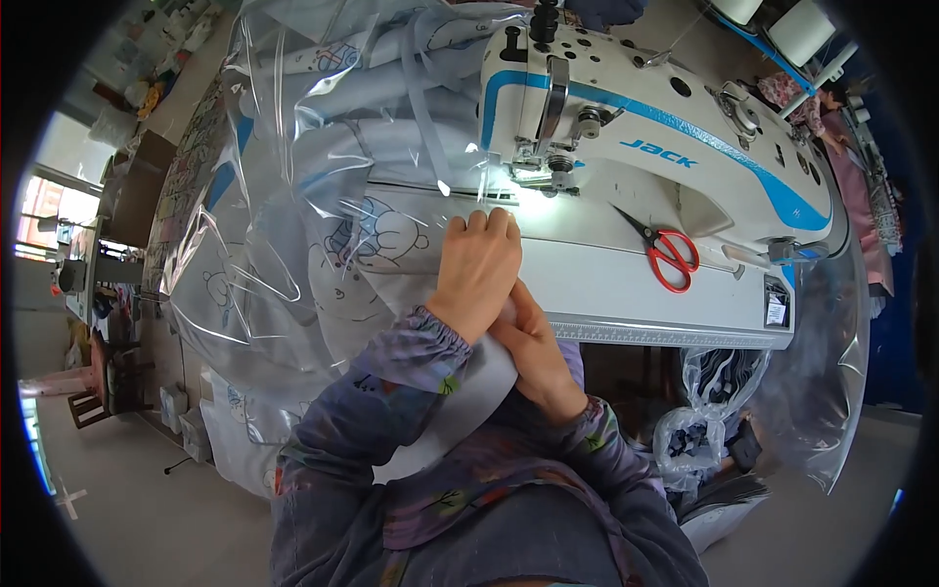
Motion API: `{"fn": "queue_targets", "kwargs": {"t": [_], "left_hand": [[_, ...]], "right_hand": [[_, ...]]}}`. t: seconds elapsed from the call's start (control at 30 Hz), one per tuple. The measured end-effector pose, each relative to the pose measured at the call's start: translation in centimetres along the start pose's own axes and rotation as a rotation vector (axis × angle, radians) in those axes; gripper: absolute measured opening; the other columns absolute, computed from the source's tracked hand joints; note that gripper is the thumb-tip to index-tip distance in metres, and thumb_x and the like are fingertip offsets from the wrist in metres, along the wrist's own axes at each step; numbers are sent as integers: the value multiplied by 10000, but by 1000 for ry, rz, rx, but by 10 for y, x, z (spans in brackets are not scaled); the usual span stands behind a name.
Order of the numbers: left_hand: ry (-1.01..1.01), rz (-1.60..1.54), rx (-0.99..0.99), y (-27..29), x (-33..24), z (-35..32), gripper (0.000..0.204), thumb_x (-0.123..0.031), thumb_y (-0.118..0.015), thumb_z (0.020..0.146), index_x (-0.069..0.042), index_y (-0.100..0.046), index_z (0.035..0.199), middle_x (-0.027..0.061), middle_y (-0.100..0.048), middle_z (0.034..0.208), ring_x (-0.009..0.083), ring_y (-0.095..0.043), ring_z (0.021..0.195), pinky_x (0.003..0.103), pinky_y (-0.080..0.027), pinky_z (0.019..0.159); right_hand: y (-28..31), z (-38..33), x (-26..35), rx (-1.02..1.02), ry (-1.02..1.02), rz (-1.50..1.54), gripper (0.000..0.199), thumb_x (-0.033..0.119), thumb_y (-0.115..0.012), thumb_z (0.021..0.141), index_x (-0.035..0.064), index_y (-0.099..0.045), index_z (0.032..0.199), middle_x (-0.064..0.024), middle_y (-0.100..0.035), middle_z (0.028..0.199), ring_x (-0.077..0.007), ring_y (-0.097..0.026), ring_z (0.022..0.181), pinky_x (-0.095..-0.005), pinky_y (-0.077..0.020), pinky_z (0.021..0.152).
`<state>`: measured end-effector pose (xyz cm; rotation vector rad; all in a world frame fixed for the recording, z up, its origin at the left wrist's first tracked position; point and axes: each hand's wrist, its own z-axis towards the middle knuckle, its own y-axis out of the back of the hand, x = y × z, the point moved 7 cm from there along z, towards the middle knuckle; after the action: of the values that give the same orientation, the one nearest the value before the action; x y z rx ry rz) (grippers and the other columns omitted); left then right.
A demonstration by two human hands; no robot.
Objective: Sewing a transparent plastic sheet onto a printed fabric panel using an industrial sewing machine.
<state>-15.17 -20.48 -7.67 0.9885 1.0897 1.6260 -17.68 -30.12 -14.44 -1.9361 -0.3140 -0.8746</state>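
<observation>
My left hand [477, 272] lies on pale grey printed fabric [386, 240] just in front of the lit needle area of a white and blue sewing machine [606, 127]. Its fingers are curled down onto the edge of the cloth. Close by, partly under the left wrist, my right hand [540, 360] is closed on a fold of the same fabric, which hangs over the table's front edge toward my lap. The presser foot [559, 181] stands just beyond my left fingertips. Cartoon animals are printed on the fabric, and shiny clear plastic sheeting [259, 196] covers much of it.
Red-handled scissors [671, 262] lie on the machine bed, right of the needle. A ruler strip [665, 333] runs along the front edge. Clear bags of dark scraps [688, 435] hang below right. Thread cones [802, 37] stand at the upper right, near another person [790, 98].
</observation>
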Motion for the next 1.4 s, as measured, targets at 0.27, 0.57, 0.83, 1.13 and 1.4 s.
{"fn": "queue_targets", "kwargs": {"t": [0.27, 0.57, 0.83, 1.13, 1.4], "left_hand": [[-91, 29, -67, -19, 18, -6, 453, -134, -580, 845, -111, -621, 1296, 51, -598, 964, 245, -610, 912, 408, -491, 784], [-175, -335, -170, 22, -1, -3, 368, -100, -567, 990, -78, -622, 1354, 125, -557, 1316, 307, -566, 1165, 415, -465, 974], [-143, -550, 3, 40, -55, -40, 274, -69, -569, 995, -36, -692, 1238, 127, -594, 1258, 289, -601, 1141, 398, -491, 932], [-105, -647, 47, 37, -60, -47, 262, -51, -554, 1001, -19, -696, 1218, 121, -602, 1240, 273, -622, 1118, 373, -505, 901], [-154, -790, 94, 33, -89, -42, 261, -36, -552, 992, -10, -695, 1208, 132, -636, 1186, 275, -634, 1082, 372, -507, 888]], "right_hand": [[27, -45, 10, -135, 365, -777, 568, 59, -617, 978, 36, -384, 1495, -73, -602, 1280, -126, -615, 1049, -257, -501, 847], [447, -402, -136, -1831, 275, -378, 288, 271, -669, 955, 39, -650, 785, -2, -562, 617, -110, -521, 535, -279, -404, 482], [500, -445, -179, -2096, -425, -583, 490, 436, -781, 812, -30, -756, 960, -234, -737, 967, -374, -719, 941, -424, -565, 817], [512, -452, -185, -2047, -428, -527, 380, 400, -757, 830, 55, -776, 988, -216, -738, 1019, -389, -702, 1012, -455, -540, 901], [469, -461, -188, -2153, 176, -339, 170, 194, -610, 934, 35, -631, 878, -165, -713, 846, -286, -667, 708, -395, -525, 617]]}}
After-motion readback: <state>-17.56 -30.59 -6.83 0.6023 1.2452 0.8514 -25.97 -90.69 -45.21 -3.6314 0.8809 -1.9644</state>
